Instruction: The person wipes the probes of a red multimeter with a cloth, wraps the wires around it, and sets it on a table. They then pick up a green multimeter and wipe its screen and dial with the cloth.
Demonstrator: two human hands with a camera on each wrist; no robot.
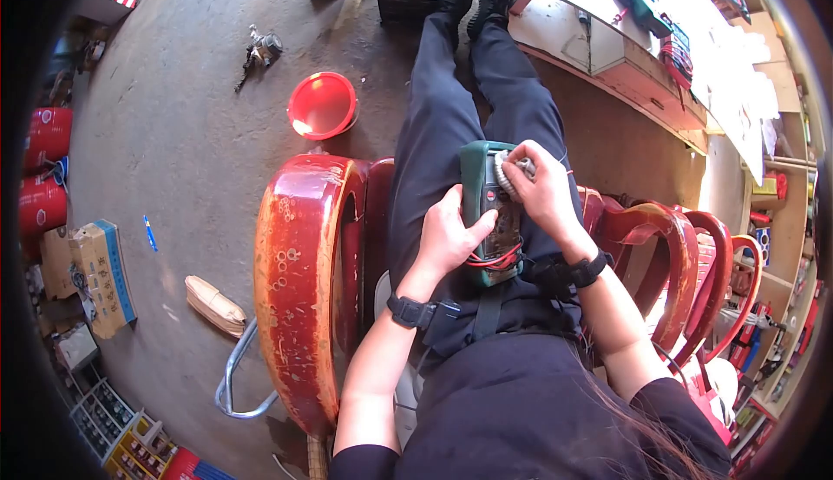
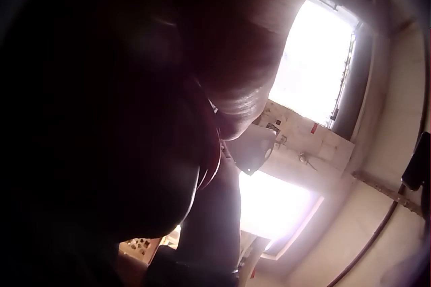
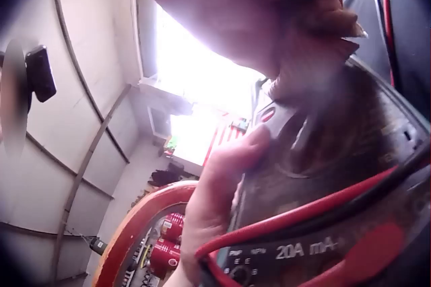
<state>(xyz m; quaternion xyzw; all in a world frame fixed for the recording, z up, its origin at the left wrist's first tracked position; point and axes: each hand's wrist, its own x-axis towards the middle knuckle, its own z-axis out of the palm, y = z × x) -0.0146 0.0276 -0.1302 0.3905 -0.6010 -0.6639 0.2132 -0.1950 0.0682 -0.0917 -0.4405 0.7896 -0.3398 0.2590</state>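
Note:
A multimeter [image 1: 474, 175] in a green case lies on the seated person's lap, its dark face up. My left hand [image 1: 445, 235] grips its side, with the thumb over the front. In my right hand [image 1: 548, 192] is a crumpled whitish cloth [image 1: 510, 178], pinched against the upper part of the face. Red and black test leads [image 1: 499, 259] cross the lower end. Close up in the right wrist view, the cloth [image 3: 306, 68] lies on the meter face [image 3: 377, 122] above the dial, with the left thumb at the edge. The left wrist view is mostly dark.
Wooden chair arms [image 1: 295, 298] flank the lap on both sides. A red bucket [image 1: 323, 105] stands on the floor ahead. To the front right is a workbench [image 1: 599, 42] with tools and another green-cased device [image 1: 644, 5]. Cardboard boxes [image 1: 104, 276] lie at the left.

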